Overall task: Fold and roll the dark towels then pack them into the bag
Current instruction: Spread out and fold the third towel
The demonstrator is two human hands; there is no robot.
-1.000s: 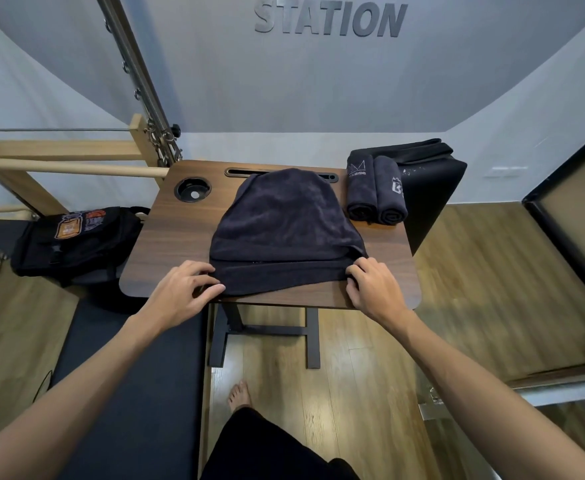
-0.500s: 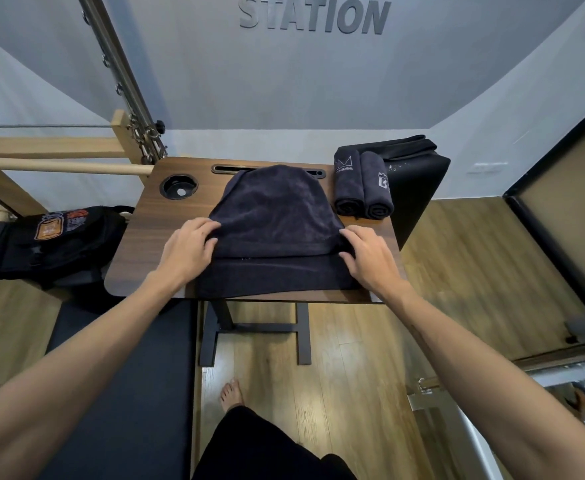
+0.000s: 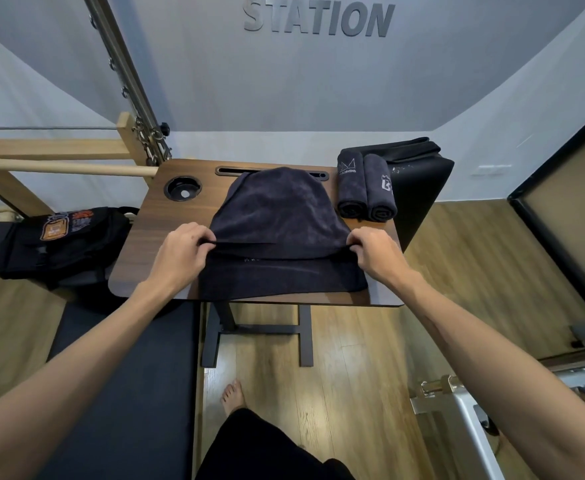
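Observation:
A dark towel (image 3: 277,216) lies spread on the wooden table (image 3: 152,237), its near part folded over into a band along the front edge. My left hand (image 3: 183,251) pinches the fold's left end. At the fold's right end, my right hand (image 3: 374,252) pinches the cloth the same way. Two rolled dark towels (image 3: 365,188) lie side by side at the table's back right. The black bag (image 3: 59,244) with an orange patch sits left of the table.
A round cup hole (image 3: 182,188) and a slot (image 3: 235,170) are set in the table's back. A black mat (image 3: 419,171) hangs off the right side. A wooden and metal frame (image 3: 59,157) stands at the left, a dark padded bench (image 3: 125,393) below.
Both hands moved from the towel's near edge up to the fold line and now pinch it. The folded band near the front edge has grown wider.

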